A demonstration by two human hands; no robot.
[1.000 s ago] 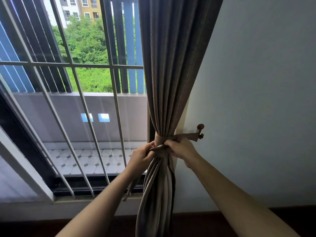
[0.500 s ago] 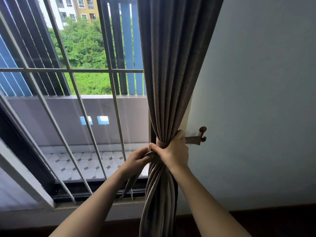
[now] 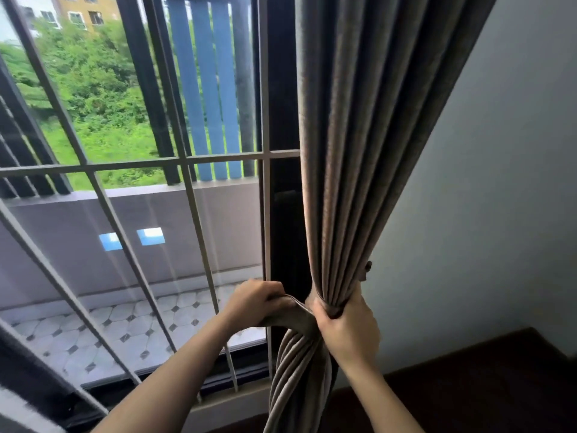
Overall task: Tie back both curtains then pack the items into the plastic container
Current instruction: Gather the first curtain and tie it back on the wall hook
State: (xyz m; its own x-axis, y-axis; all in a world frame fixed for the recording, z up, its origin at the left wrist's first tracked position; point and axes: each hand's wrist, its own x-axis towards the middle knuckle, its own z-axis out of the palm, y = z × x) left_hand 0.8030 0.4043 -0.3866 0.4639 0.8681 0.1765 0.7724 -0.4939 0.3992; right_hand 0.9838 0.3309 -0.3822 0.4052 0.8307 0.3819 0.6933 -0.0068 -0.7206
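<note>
A grey-brown curtain (image 3: 359, 151) hangs at the right side of the window, gathered into a tight bunch at waist height. My right hand (image 3: 346, 326) is shut around the gathered bunch. My left hand (image 3: 259, 303) grips the fabric tie-back strap (image 3: 296, 310), which runs from it toward the bunch. The wall hook (image 3: 367, 267) is mostly hidden behind the curtain, with only its knob showing. Below my hands the curtain hangs twisted. No plastic container is in view.
Metal window bars (image 3: 187, 160) stand to the left, with a tiled balcony (image 3: 93, 332) behind. The dark window frame (image 3: 282, 214) sits just left of the curtain. A pale wall (image 3: 484, 214) is to the right and a dark floor (image 3: 484, 385) below.
My right hand has closed more fully round the bunched curtain, covering most of the hook. My left hand has pulled the strap out to the left. The view has shifted closer.
</note>
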